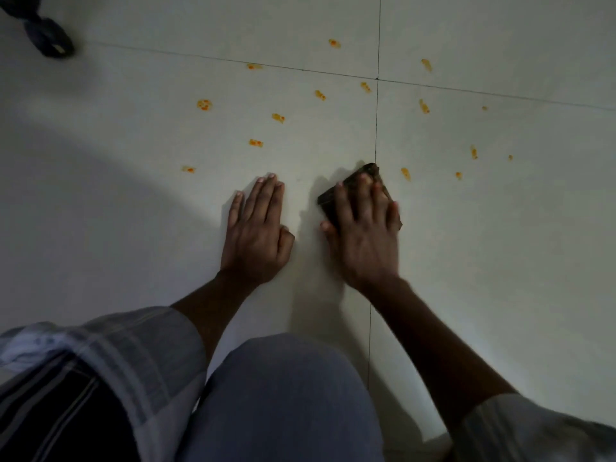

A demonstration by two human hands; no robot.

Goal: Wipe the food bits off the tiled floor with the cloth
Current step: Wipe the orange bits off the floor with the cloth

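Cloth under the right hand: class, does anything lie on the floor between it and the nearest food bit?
Nothing visible does. The right hand presses the dark cloth flat on the tiled floor. The nearest food bit lies just to its right, with only bare tile between. The left hand rests flat on the other side.

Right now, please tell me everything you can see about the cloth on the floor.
The cloth is dark, brownish-black, and looks like a small folded rag. It lies flat on the pale tiled floor, over a grout line. The right hand presses on it with straight, spread fingers and covers most of it; only its far corner and left edge show. The nearest orange food bit lies just right of it, apart.
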